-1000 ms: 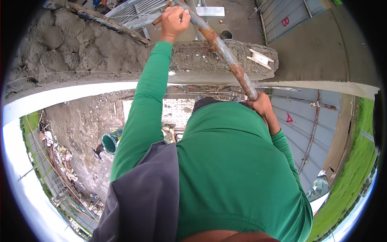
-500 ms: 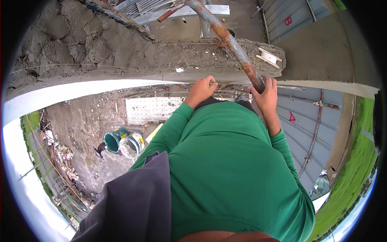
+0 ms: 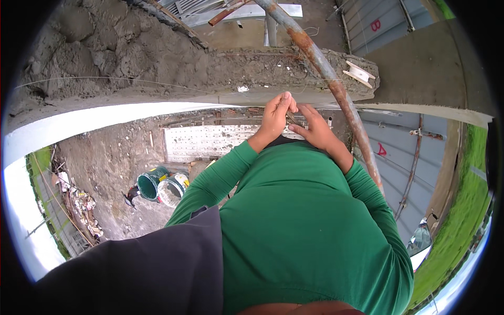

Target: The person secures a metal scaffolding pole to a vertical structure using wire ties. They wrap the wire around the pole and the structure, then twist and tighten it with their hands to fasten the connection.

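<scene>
Left hand fingers curled; right hand fingers loosely extended; any hold indiscernible. Lumpy grey mortar lies unsmoothed.

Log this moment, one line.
left hand: curled, contents unclear | right hand: close beside it | rusty grey metal pipe: ungripped | white flanged spool: on grey concrete ledge

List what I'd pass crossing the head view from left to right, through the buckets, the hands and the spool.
Green bucket → white bucket → left hand → right hand → white spool.
</scene>
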The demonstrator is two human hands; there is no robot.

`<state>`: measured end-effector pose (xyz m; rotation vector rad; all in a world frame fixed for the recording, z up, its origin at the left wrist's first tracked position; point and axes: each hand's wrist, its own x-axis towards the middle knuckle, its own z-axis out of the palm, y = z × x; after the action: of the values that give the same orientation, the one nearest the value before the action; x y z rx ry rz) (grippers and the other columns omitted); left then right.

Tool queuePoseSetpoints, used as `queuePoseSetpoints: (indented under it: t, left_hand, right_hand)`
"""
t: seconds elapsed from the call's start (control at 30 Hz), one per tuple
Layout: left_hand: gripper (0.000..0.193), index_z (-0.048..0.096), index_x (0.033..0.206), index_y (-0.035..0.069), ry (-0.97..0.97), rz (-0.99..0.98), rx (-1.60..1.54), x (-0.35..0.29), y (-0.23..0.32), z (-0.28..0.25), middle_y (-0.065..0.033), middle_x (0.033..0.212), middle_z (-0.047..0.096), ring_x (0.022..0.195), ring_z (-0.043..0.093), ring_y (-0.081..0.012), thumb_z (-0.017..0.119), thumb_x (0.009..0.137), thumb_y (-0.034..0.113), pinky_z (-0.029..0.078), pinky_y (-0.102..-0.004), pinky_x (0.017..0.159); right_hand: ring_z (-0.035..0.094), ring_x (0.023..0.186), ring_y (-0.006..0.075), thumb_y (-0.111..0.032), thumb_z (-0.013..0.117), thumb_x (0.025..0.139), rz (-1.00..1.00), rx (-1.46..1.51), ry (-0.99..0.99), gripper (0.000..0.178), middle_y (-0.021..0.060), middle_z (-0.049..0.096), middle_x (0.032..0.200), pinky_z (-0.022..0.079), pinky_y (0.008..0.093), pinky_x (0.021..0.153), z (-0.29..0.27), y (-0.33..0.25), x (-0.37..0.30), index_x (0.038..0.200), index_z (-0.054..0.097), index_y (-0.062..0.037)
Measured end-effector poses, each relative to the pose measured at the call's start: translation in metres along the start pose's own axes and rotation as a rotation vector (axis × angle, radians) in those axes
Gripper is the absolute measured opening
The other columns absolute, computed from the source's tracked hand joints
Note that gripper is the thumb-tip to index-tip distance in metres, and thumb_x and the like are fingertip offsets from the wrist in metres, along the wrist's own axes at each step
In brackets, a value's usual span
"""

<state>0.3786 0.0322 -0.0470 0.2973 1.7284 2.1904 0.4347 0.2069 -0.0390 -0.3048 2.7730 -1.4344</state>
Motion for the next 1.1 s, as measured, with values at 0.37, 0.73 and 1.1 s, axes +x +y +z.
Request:
queuePoseSetpoints:
  t: [0.37, 0.73, 1.1]
  left_hand:
    - [0.046, 0.074, 0.109, 0.000, -0.264, -0.219, -0.047, 0.043, -0.029, -0.020, -0.0062, 0.095, 0.073, 0.087, 0.067, -0.0145, 0.053, 0.113, 0.040, 0.054, -0.0326, 0.081]
    - [0.016, 0.076, 0.102, 0.004, 0.049, 0.300, 1.000, 0.166, -0.012, -0.080, -0.0142, 0.096, 0.076, 0.084, 0.074, -0.0301, 0.071, 0.098, 0.019, 0.057, -0.0416, 0.078]
    - [0.028, 0.070, 0.096, 0.001, 0.286, 0.206, 0.435, 0.124, 0.002, -0.047, 0.0008, 0.065, 0.057, 0.058, 0.053, -0.0070, 0.062, 0.109, 0.024, 0.043, -0.0290, 0.055]
  right_hand:
    - [0.065, 0.079, 0.0500, -0.025, 0.071, 0.100, 0.468, -0.086, 0.020, 0.027, 0.0276, 0.067, 0.082, 0.049, 0.0532, 0.069, -0.017, 0.003, -0.057, 0.098, 0.065, 0.0009]
    - [0.063, 0.072, 0.0463, -0.025, 0.075, 0.098, 0.648, -0.161, 0.351, 0.028, 0.0260, 0.066, 0.080, 0.050, 0.0497, 0.066, -0.040, 0.001, -0.124, 0.095, 0.066, 0.0015]
    - [0.072, 0.075, 0.0405, -0.027, 0.075, 0.098, 0.746, -0.060, 0.493, 0.031, 0.0243, 0.072, 0.082, 0.055, 0.0468, 0.071, -0.039, -0.036, -0.119, 0.114, 0.073, -0.0011]
